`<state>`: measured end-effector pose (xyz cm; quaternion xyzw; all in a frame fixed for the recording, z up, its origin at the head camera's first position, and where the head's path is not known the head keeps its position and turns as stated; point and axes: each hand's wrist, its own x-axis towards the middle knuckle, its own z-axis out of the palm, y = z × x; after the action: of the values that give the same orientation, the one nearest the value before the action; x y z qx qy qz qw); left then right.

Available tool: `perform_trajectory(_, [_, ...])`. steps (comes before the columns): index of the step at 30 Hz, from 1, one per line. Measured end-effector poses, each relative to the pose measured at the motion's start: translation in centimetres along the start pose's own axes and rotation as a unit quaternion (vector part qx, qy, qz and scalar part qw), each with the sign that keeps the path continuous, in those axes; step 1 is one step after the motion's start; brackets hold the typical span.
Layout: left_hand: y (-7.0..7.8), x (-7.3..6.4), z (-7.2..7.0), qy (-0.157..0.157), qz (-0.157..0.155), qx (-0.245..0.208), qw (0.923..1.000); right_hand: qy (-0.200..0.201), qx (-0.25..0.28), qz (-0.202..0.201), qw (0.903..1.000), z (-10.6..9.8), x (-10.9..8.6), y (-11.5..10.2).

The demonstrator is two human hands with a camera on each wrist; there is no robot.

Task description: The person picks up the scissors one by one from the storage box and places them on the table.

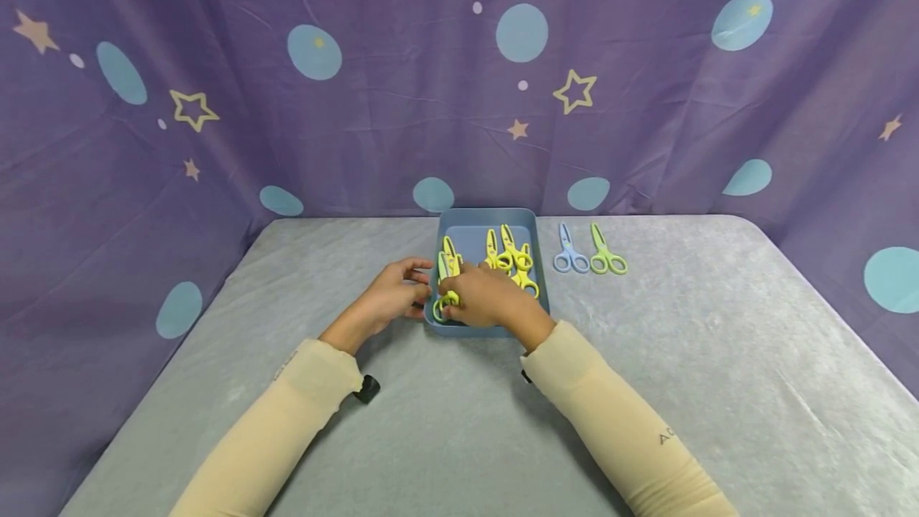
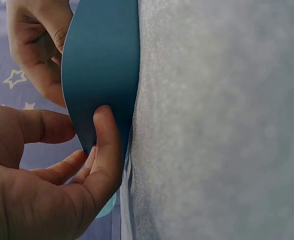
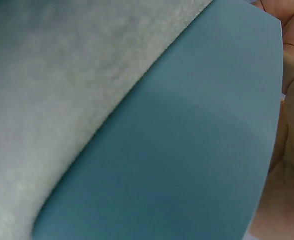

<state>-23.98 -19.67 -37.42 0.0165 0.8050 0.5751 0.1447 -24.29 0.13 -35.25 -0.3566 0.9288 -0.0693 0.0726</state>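
A blue-grey tray (image 1: 488, 331) holds several pairs of yellow scissors (image 1: 507, 242), most on its right side. My right hand (image 1: 483, 294) reaches over the tray's near wall and pinches a pair of yellow scissors (image 1: 450, 250) by the handles, blades pointing away. Close against it on the left lies a pair of green scissors (image 1: 441, 263). My left hand (image 1: 391, 294) is at the tray's left wall with loosely bent fingers; in the left wrist view, one fingertip (image 2: 105, 112) touches the outside of the wall. In the right wrist view, the wall hides much of the right hand (image 3: 291, 130).
Right of the tray, blue scissors (image 1: 569, 254) and another pair of green scissors (image 1: 605, 254) lie side by side on the grey table cover (image 1: 682, 357). A purple curtain (image 1: 402, 102) with stars and dots hangs behind the table's back edge and at both sides.
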Motion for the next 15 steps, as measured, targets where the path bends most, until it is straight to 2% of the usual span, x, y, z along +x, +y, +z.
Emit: perform_trajectory(15, [0.02,0.08,0.15,0.005,-0.005,-0.005,1.0,-0.004,0.008,0.021,0.9997,0.15,-0.15,0.27])
